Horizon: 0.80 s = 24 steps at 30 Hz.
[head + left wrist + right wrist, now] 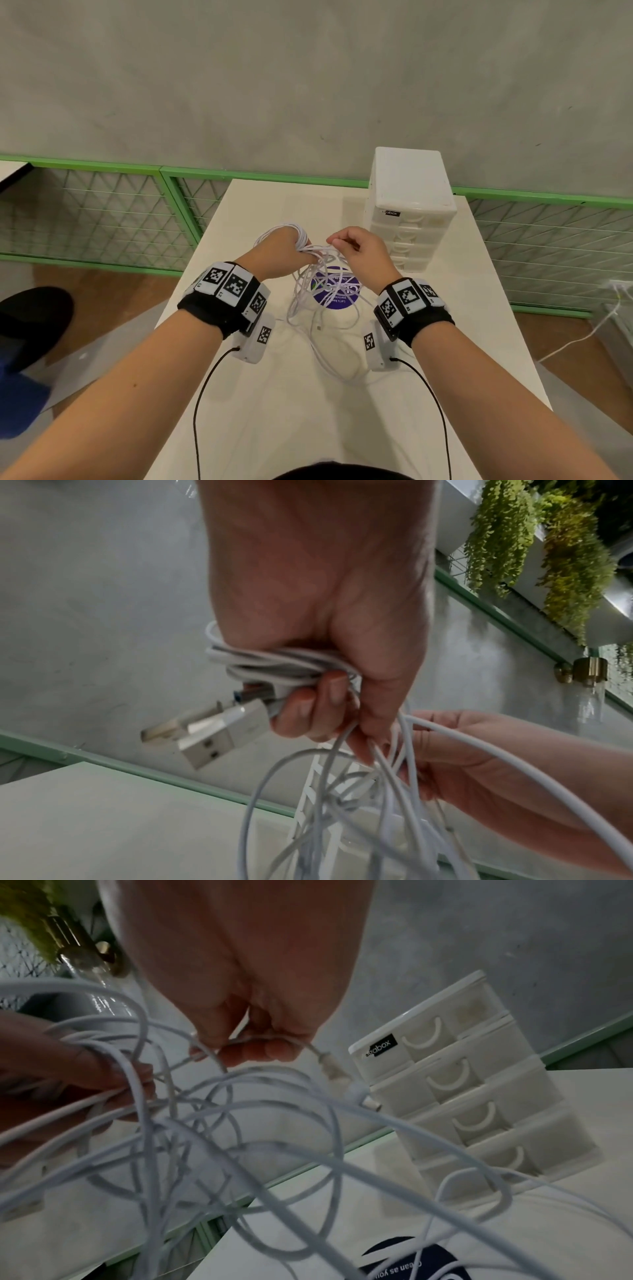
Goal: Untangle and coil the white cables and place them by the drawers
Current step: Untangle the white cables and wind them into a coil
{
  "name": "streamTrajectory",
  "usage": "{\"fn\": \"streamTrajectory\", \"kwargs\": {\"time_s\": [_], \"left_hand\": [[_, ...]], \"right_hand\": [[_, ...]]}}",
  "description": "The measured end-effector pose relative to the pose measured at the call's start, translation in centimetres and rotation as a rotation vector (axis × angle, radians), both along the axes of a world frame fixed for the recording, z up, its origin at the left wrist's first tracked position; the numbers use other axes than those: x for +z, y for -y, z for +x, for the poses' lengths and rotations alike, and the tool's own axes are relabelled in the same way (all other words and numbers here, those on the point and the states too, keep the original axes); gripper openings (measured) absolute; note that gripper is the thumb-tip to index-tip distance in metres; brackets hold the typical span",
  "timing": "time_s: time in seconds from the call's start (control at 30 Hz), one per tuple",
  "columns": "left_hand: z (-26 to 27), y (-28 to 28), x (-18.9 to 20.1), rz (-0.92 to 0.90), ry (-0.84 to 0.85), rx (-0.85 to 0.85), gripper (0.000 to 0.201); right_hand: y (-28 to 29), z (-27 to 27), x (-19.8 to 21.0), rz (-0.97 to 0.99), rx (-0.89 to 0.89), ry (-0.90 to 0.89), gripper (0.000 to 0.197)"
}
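A tangle of white cables [317, 287] hangs from both hands down onto the white table [260, 394]. My left hand [279, 253] is raised and grips a bundle of coiled turns [274, 661], and two USB plugs [205, 731] stick out past its fingers. My right hand [356, 251] is close beside it and pinches one strand [274, 1039] near a small connector [334, 1069]. Loose loops [240, 1137] trail between the hands. The white drawer unit [409, 209] stands at the table's far right, just beyond my right hand.
A round purple sticker [337, 291] lies on the table under the hanging loops. Green mesh fencing [102, 212] runs behind the table against a grey wall. A dark shoe [32, 318] shows on the floor at left. Another white cable [589, 329] trails on the floor at right.
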<state>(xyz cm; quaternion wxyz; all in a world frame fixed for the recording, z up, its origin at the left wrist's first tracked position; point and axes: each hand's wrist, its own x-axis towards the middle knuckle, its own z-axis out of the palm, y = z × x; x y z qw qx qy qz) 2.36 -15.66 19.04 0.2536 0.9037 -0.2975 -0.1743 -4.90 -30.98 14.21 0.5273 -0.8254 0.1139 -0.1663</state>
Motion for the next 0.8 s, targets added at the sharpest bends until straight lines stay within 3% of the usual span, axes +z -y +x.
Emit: {"fn": "streamTrajectory", "kwargs": {"time_s": [0.17,0.3,0.47,0.57,0.63,0.73,0.8], "left_hand": [[0.5,-0.3,0.2,-0.085,-0.013,0.012,0.028],[-0.3,-0.2,0.2,-0.129,-0.065,-0.098,0.019],[-0.7,0.3,-0.8,-0.097,-0.073,-0.095,0.029],[-0.8,0.4,-0.9,-0.108,-0.043,-0.028,0.035],[-0.4,0.1,-1.1,-0.127,-0.034,0.032,0.039],[0.4,-0.4,-1.3,-0.139,-0.048,0.141,0.038],[0.8,-0.6,-1.4,-0.177,-0.064,0.202,0.036]], "right_hand": [[1.9,-0.5,-0.8,-0.062,-0.056,-0.144,0.021],[1.8,-1.1,-0.8,0.001,0.05,-0.115,0.03],[0.9,-0.4,-0.2,-0.25,0.207,-0.118,0.034],[0.7,-0.4,-0.1,-0.273,0.185,-0.143,0.042],[0.5,-0.8,0.0,-0.206,0.049,-0.032,0.038],[-0.2,-1.6,0.6,-0.136,-0.101,0.245,0.006],[-0.5,-1.7,0.5,-0.099,-0.104,0.211,0.024]]}}
